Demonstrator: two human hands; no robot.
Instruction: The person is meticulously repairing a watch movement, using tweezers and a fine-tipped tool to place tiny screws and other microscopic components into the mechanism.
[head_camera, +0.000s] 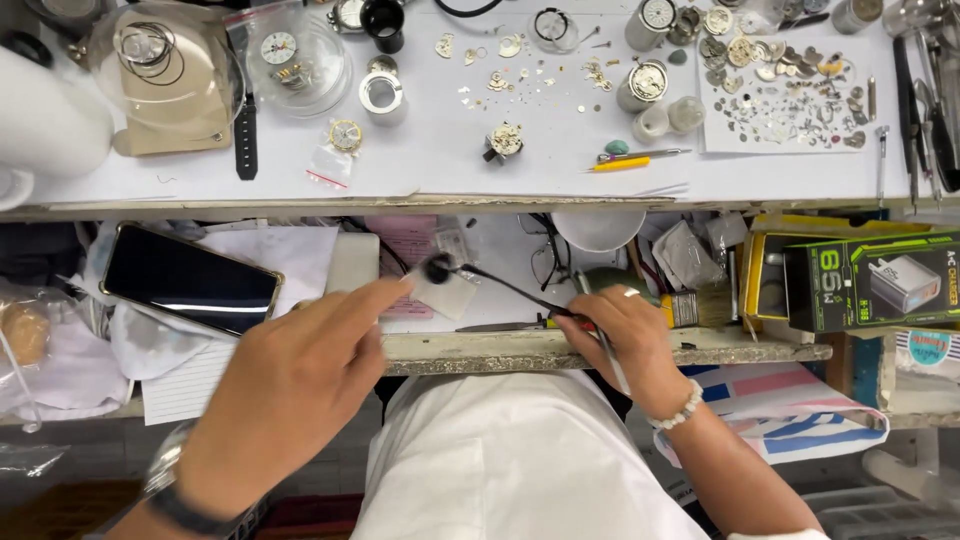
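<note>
My left hand (290, 390) reaches forward over the open drawer. Its fingertips are pressed together at a small dark round part (437, 267), blurred by motion. My right hand (625, 335), with a ring and a bead bracelet, grips thin black tweezers (510, 290). The tweezer tips meet the dark part from the right. A second thin metal rod (614, 372) sticks down out of the same hand. A small white packet (450, 295) lies just below the dark part. Both hands hover above the drawer's worn front ledge (480, 352).
A dark phone (190, 282) lies at the drawer's left and a green charger box (880, 280) at its right. A brush (705, 308) and eyeglasses (548, 262) lie nearby. On the bench top are glass domes (165, 60), loose watch parts (785, 100) and a yellow-handled tool (620, 164).
</note>
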